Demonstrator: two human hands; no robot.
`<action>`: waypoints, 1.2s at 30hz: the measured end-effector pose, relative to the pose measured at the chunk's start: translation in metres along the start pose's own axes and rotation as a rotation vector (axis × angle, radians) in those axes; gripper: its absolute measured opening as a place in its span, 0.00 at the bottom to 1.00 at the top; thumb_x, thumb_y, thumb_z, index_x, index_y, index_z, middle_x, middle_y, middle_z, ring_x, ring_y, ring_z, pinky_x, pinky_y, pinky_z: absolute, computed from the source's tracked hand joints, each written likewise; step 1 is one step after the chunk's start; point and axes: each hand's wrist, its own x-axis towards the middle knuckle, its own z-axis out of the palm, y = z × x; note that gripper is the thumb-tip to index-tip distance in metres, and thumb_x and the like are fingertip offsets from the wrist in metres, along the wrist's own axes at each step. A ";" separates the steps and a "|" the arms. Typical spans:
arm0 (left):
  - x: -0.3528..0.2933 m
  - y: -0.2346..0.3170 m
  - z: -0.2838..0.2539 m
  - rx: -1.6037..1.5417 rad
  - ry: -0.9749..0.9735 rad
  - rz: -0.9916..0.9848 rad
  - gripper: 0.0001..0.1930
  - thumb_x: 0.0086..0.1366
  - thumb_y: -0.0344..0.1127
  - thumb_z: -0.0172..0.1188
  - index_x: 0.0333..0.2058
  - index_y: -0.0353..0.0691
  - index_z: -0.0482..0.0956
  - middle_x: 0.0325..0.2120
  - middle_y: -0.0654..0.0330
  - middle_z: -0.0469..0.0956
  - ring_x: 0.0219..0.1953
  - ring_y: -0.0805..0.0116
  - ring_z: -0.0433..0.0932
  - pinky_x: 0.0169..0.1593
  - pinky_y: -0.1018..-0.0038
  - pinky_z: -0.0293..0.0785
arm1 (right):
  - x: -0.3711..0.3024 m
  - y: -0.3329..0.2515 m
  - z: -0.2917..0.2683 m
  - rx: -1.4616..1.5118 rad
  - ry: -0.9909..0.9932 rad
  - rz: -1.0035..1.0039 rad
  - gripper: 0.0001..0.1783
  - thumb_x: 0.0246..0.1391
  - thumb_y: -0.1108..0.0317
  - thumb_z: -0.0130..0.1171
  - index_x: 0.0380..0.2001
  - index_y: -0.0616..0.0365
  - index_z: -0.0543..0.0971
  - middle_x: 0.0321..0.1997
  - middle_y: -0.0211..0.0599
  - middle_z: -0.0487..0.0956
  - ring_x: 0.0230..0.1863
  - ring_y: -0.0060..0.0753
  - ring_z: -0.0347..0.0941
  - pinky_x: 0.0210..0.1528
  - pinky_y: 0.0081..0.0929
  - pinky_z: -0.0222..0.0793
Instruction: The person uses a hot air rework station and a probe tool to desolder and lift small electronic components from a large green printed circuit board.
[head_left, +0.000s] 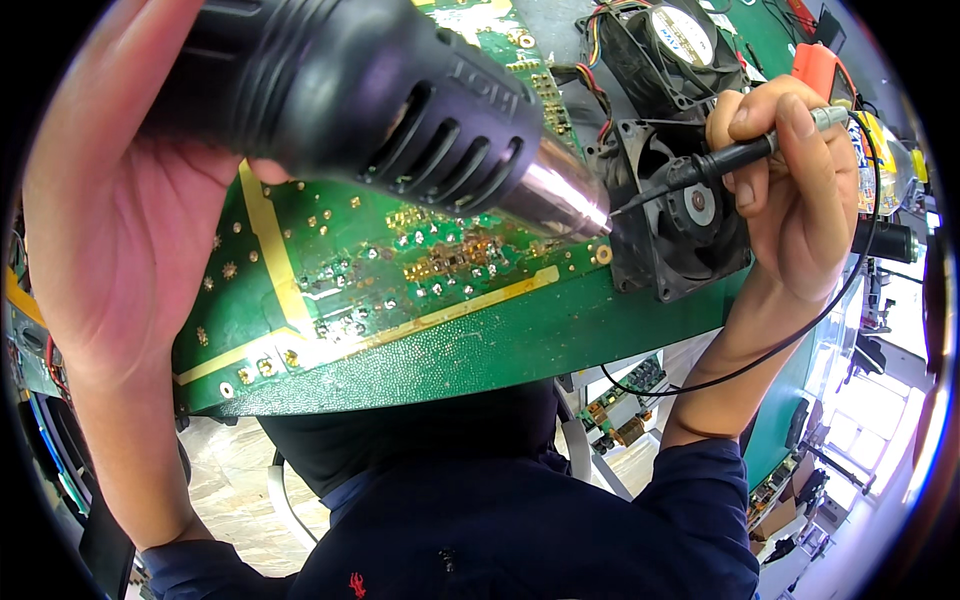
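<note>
My left hand [125,240] is wrapped round a black heat gun [340,95], its fingers partly hidden behind the body. The gun's shiny metal nozzle [560,190] points right and down, over a large green circuit board [370,235] with many solder joints and gold strips. Between thumb and fingers, my right hand [795,180] grips a slim black soldering iron [735,157] like a pen. Its thin tip ends close to the nozzle's mouth; whether they touch I cannot tell. Behind the iron stands a black cooling fan [695,240] at the board's right edge.
A second black fan [640,70] with coloured wires lies farther back. The iron's black cord [790,345] loops beside my right forearm. A red meter-like device [825,72] and a yellow-labelled container [875,150] stand at the right. The green bench mat [470,345] has a curved-looking near edge.
</note>
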 end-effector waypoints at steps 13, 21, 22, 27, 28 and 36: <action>0.001 -0.001 -0.002 -0.014 -0.056 -0.005 0.26 0.68 0.46 0.27 0.48 0.27 0.60 0.50 0.49 0.62 0.49 0.67 0.65 0.54 0.72 0.62 | 0.000 0.001 0.000 0.004 0.014 -0.003 0.16 0.58 0.64 0.37 0.27 0.65 0.69 0.09 0.25 0.60 0.20 0.18 0.55 0.22 0.14 0.47; 0.002 0.000 -0.001 -0.032 -0.064 -0.004 0.26 0.68 0.46 0.28 0.48 0.26 0.60 0.50 0.49 0.62 0.48 0.67 0.66 0.53 0.72 0.63 | 0.001 0.000 -0.002 0.002 -0.018 -0.007 0.16 0.58 0.64 0.37 0.27 0.65 0.70 0.09 0.25 0.60 0.19 0.19 0.55 0.22 0.14 0.47; 0.003 0.000 0.000 -0.050 -0.059 -0.012 0.26 0.68 0.46 0.28 0.48 0.26 0.60 0.49 0.49 0.62 0.48 0.67 0.66 0.53 0.72 0.63 | 0.001 0.001 -0.002 0.004 -0.028 -0.015 0.16 0.58 0.64 0.37 0.27 0.65 0.69 0.09 0.25 0.60 0.19 0.19 0.55 0.22 0.14 0.47; 0.002 0.001 0.001 -0.072 0.005 -0.037 0.26 0.68 0.46 0.30 0.47 0.24 0.61 0.48 0.48 0.63 0.45 0.68 0.69 0.51 0.73 0.65 | 0.000 0.001 -0.001 0.009 -0.010 -0.006 0.16 0.59 0.64 0.37 0.27 0.65 0.69 0.09 0.25 0.60 0.19 0.18 0.55 0.22 0.14 0.47; 0.003 0.001 0.001 -0.065 -0.001 -0.041 0.26 0.68 0.46 0.31 0.46 0.24 0.61 0.47 0.48 0.64 0.45 0.68 0.69 0.50 0.73 0.66 | 0.000 0.000 -0.001 0.010 -0.008 -0.001 0.16 0.59 0.64 0.37 0.27 0.65 0.69 0.09 0.25 0.60 0.19 0.18 0.55 0.22 0.14 0.47; 0.003 0.000 0.003 -0.041 -0.003 -0.031 0.27 0.67 0.47 0.31 0.46 0.23 0.62 0.47 0.48 0.64 0.44 0.68 0.70 0.50 0.73 0.66 | 0.000 0.001 -0.001 0.016 -0.009 0.002 0.16 0.59 0.64 0.37 0.27 0.66 0.69 0.09 0.25 0.60 0.19 0.18 0.55 0.22 0.13 0.47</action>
